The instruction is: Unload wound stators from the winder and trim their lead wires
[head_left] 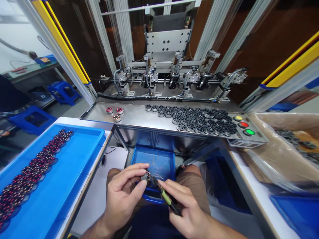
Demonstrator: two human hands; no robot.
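Observation:
Between the thumb and fingers of my left hand (126, 191) is a small round motor part (145, 179) with copper windings, turned on its side. My right hand (185, 205) grips wire cutters (165, 196) with green and black handles. Their dark jaws sit right at the part's wound face, by some thin loose copper wires (157, 176). Whether the jaws are closed on a wire I cannot tell. Both hands are above my lap, over a blue tray (153, 159) lying lower down.
A steel ledge ahead carries dark metal rings (199, 121) and a few red and copper wound parts (117, 117). Coloured buttons (243, 124) sit at its right end. A blue tray (74, 166) with wound parts stands left, a plastic-lined box (274, 159) right. Behind is a machine (169, 49).

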